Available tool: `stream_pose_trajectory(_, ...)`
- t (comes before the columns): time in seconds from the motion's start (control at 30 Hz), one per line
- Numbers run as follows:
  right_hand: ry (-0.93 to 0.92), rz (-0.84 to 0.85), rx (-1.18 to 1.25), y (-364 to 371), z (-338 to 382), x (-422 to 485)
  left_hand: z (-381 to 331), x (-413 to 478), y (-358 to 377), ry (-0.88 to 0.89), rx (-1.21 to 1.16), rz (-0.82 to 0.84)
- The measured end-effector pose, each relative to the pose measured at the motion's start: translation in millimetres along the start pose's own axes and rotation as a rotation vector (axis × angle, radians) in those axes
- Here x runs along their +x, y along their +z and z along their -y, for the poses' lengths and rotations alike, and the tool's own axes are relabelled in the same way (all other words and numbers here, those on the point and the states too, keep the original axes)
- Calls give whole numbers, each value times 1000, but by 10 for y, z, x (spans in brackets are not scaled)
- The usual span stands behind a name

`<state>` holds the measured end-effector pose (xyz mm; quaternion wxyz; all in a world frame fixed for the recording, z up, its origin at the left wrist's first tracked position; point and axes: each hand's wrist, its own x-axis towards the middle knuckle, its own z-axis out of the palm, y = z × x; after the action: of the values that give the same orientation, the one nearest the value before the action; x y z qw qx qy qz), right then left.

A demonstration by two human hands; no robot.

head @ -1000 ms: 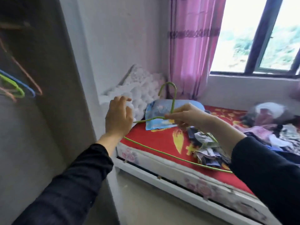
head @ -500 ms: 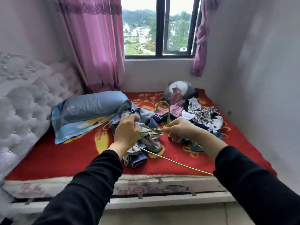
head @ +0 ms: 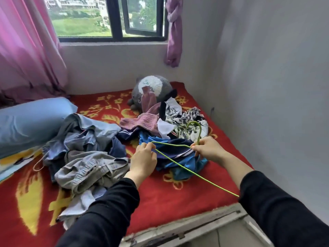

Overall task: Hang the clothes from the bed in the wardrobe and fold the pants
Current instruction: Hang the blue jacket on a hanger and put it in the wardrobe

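Observation:
A thin green wire hanger (head: 179,166) is held over the bed in both hands. My right hand (head: 208,148) pinches it at the base of the hook, which stands upright. My left hand (head: 143,160) grips the left corner of its frame. Below lies a blue and navy garment (head: 179,157). A heap of grey and blue clothes (head: 85,150), with grey pants (head: 89,171) on top, sits to the left. A pink top (head: 140,120) and a black-and-white patterned garment (head: 187,120) lie farther back. The wardrobe is out of view.
The bed has a red blanket with yellow flowers (head: 178,196). A blue pillow (head: 32,120) lies at the left, a grey plush toy (head: 151,91) at the back. A grey wall (head: 276,95) closes the right side. The window (head: 110,18) and pink curtain (head: 26,47) are behind.
The view swung right, from the wardrobe and headboard to the bed and the window corner. Both hands carried the green hanger along and lowered it over the blue garment.

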<state>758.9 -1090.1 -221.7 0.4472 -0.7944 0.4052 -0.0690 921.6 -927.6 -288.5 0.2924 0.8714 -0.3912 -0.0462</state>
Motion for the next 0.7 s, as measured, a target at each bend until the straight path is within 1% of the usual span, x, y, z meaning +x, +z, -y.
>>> stream_pose_trajectory(0.1,45,-16,-4,-183,-283,746,9,571,468,-55,-1,42)
stream_pose_trajectory(0.23,108,-5,-19,-413,-568,1774,-5,1272,1043,-186,5,103)
stream_pose_trajectory(0.3,140,-6,-42,-497,-664,2240,-27,1549,1285,-260,7,149)
stream_pose_trajectory(0.4,162,-4,-43,-526,-801,2818,-6,1887,1620,-324,7,213)
stream_pose_trajectory(0.57,147,-53,-192,-334,-1224,3403,128,2231,2215,-418,28,321)
stream_pose_trajectory(0.7,201,-46,-243,-74,-1753,3639,209,2232,2834,-366,28,455)
